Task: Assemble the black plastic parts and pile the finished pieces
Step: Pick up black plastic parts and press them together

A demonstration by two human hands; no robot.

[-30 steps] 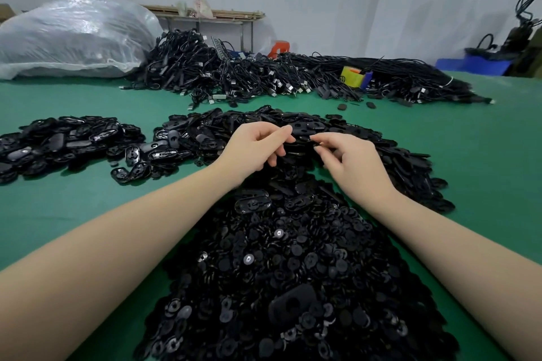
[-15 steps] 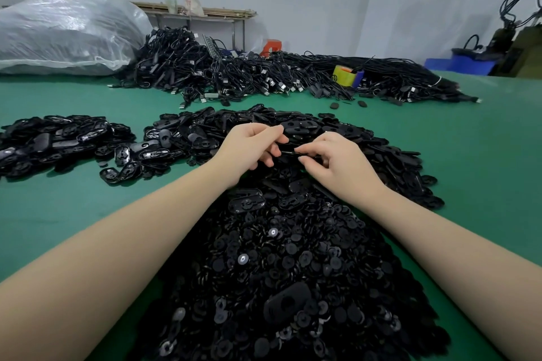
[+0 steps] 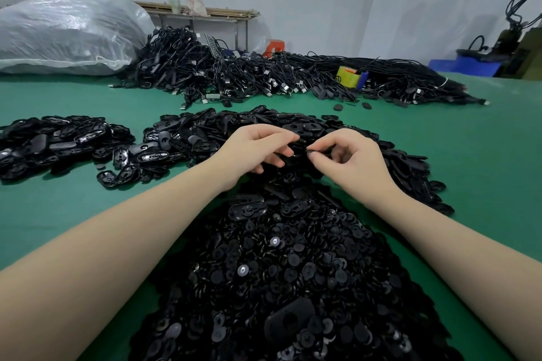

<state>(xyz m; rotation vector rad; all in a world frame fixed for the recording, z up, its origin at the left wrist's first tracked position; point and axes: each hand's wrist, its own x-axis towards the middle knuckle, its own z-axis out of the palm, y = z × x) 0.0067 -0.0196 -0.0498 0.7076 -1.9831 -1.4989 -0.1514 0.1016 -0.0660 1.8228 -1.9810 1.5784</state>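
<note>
1. The left hand (image 3: 258,149) is hovering over the far heap of oval black parts (image 3: 366,149), its fingers curled and its fingertips pinching a black part (image 3: 296,145) that is hard to make out against the heap behind it.
2. The right hand (image 3: 352,158) is meeting it from the other side, thumb and forefinger pinching a small black piece (image 3: 313,150) just beside the left fingertips; the two pieces seem to be touching, though the dark background is making that hard to judge.
3. Both forearms are reaching out over a large near heap of small round black discs (image 3: 287,278), with a bigger oval piece (image 3: 289,322) lying on top of it near the bottom edge.
4. To the left, on the green bench (image 3: 484,155), a separate pile of oval pieces (image 3: 52,141) is sitting well apart from the hands, with a few strays (image 3: 118,176) lying between it and the middle heap.
5. Farther back, a long tangle of black cables (image 3: 264,73) is stretching across the bench, with a yellow and blue item (image 3: 350,77) resting among them.
6. A big clear plastic bag (image 3: 64,32) is lying at the far left, and a blue bin (image 3: 466,66) is standing at the far right.
</note>
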